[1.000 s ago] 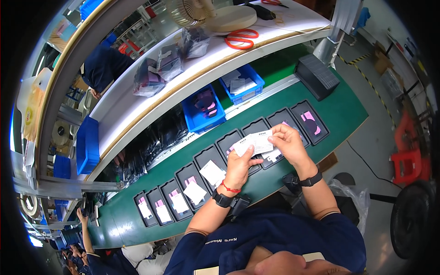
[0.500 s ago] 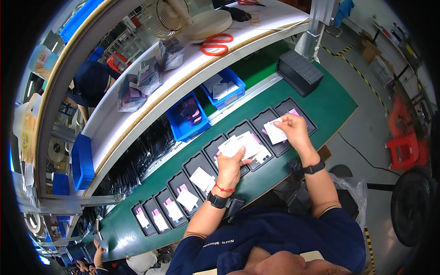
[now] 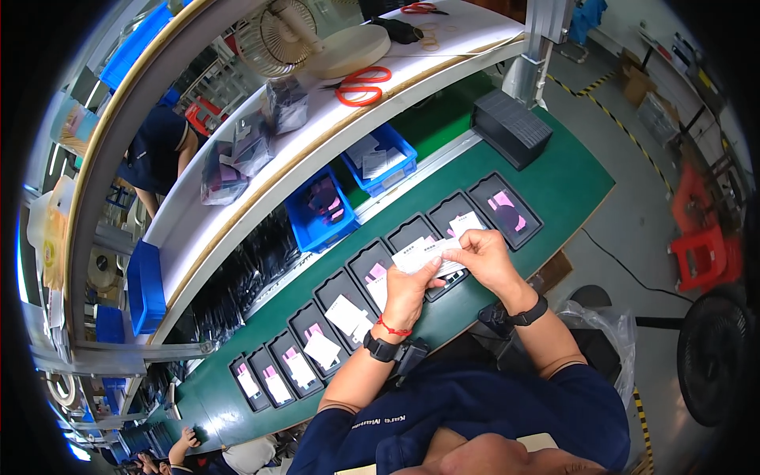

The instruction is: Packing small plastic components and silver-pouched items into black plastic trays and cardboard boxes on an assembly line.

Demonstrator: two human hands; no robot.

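My left hand (image 3: 405,294) is closed around a small fanned stack of white printed cards (image 3: 417,254). At the stack's right edge, the thumb and fingers of my right hand (image 3: 489,260) are pinched on a card. Beneath both hands runs a row of shallow black trays (image 3: 522,241). The rightmost one holds a pink and black piece (image 3: 505,210). In the tray beside it lies a white card (image 3: 465,223), partly hidden by my right hand. Trays to the left contain white cards (image 3: 346,313) over pink pieces.
Beyond the trays stand two blue bins (image 3: 317,233), with pink and black pieces in one and white sheets in the other. A stack of black trays (image 3: 512,127) sits at the far right. Red-handled scissors (image 3: 364,85) and bagged parts lie on the raised shelf (image 3: 317,131).
My right hand has moved left from the second tray from the right to the stack in my left hand. A white card now lies in that tray, released.
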